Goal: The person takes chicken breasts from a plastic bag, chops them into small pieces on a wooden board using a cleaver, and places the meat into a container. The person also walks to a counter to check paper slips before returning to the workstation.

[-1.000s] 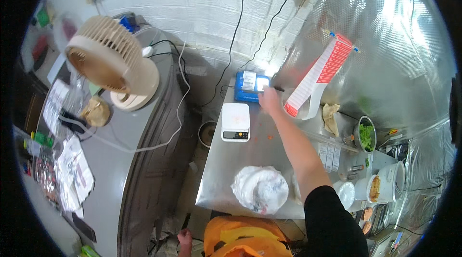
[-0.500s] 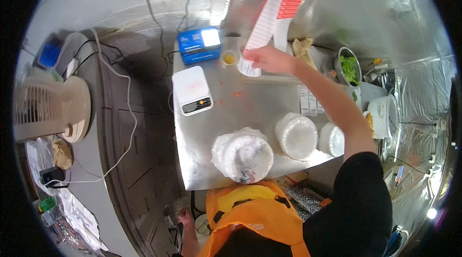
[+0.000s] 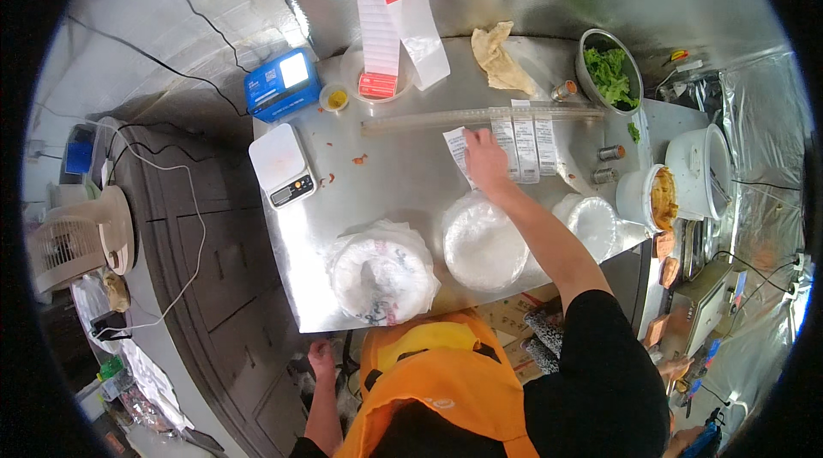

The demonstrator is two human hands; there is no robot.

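Observation:
My right hand is closed on a white printed paper slip, held just above the metal table. Right beside it, several similar printed slips lie in a row, their upper ends at a long flat strip. Low at the left, beyond the table's near edge, hangs my left hand. Its fingers are curled, and whatever they may hold is hidden. Nearer than my right hand sits a plastic-wrapped round stack, with my forearm reaching past it.
A white scale, a blue box and a small yellow-filled cup stand left. Red-and-white label strips hang over a clear bowl. Greens fill a metal bowl; white tubs stand right. Another wrapped stack is near.
My right hand has moved from the clear bowl and hanging label strips to the row of printed slips, and now holds a slip there. The view has turned, shifting the table leftward.

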